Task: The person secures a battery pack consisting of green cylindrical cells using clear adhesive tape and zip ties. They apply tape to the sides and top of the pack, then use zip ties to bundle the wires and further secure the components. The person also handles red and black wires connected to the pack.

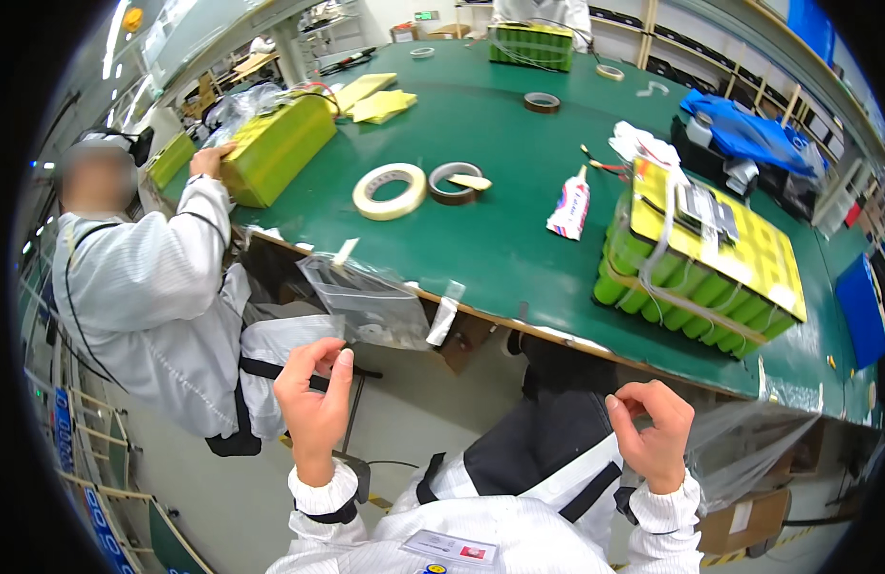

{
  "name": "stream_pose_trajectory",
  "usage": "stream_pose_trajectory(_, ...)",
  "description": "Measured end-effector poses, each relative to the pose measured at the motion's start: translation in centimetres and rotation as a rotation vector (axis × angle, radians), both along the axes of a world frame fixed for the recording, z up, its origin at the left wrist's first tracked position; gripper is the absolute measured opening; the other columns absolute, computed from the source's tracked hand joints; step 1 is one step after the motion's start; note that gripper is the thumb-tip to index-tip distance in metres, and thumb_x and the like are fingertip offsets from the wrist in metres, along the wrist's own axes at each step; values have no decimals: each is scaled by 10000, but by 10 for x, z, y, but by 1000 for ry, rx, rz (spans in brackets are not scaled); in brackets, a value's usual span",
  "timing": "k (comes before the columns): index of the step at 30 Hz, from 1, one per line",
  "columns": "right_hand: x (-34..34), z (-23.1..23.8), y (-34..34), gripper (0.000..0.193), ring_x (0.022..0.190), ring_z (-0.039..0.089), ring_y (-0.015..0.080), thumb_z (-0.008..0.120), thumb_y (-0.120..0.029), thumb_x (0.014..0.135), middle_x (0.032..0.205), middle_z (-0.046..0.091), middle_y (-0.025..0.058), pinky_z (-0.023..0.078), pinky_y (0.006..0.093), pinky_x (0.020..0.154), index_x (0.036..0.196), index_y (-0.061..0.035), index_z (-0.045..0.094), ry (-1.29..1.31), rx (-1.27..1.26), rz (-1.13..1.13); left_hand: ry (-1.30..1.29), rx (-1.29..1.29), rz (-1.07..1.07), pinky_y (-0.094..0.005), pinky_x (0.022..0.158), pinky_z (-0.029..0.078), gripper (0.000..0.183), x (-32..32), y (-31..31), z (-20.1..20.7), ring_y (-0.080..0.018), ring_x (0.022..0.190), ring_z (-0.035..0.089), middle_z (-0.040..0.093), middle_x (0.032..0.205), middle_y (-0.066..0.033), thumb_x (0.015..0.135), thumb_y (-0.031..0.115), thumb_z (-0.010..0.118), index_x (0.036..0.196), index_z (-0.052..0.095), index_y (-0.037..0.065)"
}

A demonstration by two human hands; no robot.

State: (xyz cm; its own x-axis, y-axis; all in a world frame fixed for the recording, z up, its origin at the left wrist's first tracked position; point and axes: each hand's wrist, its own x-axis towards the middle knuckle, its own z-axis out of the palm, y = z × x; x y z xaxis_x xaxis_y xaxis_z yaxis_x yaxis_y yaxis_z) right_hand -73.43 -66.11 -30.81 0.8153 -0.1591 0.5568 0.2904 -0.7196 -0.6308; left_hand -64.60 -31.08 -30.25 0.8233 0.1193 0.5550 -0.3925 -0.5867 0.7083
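The left hand point(313, 407) and the right hand point(657, 435) are both raised before the body with fingers loosely curled toward the thumb, and nothing is visible in them (whether the fingertips touch, I cannot tell). The green-and-yellow battery pack point(739, 258) lies beyond the right hand and a little to its right, apart from it, resting on the counter point(461, 258), which presumably carries its weight and leaves both hands free. The glue tube point(569, 206) lies beyond the right hand, somewhat to its left, probably for easy reach.
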Motion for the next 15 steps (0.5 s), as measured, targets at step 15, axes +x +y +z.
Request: stream_pose_trajectory(15,65,33,32,133,546,578,188,761,13,723,669,610,62,456,292,510,795,-42,664,29,-87,234,174,805,-73,-497,894,436,331,242,-33,14,-340,1161,492,625,1220,-65,793,281,759,1079,719,119)
